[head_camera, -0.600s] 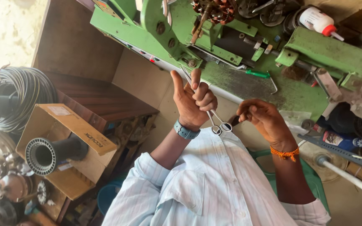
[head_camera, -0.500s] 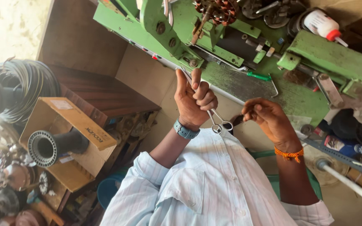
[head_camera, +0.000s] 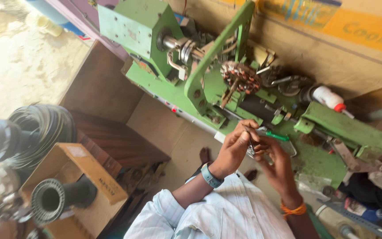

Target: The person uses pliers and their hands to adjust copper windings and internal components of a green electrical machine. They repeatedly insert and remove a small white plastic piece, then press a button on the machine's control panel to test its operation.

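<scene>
**Hazard check: small metal tool held between both hands at the winding machine**

Workshop clutter surrounds the station: a green winding machine [head_camera: 173, 84] lies across the view against a cardboard backing, with a copper-wound armature [head_camera: 239, 77] mounted near its middle and a white bottle with a red cap [head_camera: 328, 98] further right. At lower left I see a cardboard box [head_camera: 74, 186] holding a black ribbed cylinder [head_camera: 51, 199], and a coil of dark wire [head_camera: 40, 128] above it.

Grip state. I read the left hand [head_camera: 234, 148] as curled closed around a small metal tool [head_camera: 251, 148], which looks like scissors or pliers; the blades are mostly hidden, so I cannot tell which. The right hand [head_camera: 276, 166] is cupped just beside it, its fingertips touching the same tool or a fine wire there; I cannot tell whether it is closed on anything.

Position of the tool. It sits between the two hands, in front of the machine's lower edge and below the armature, off any surface.

Risks, in my judgement:
1. With the fingers of both hands crowded on one small tool, a slip could nick a finger.
2. Any fine wire running to the armature could snap or snag if pulled sideways.
3. If dropped, the tool would fall to the floor among the clutter.
</scene>
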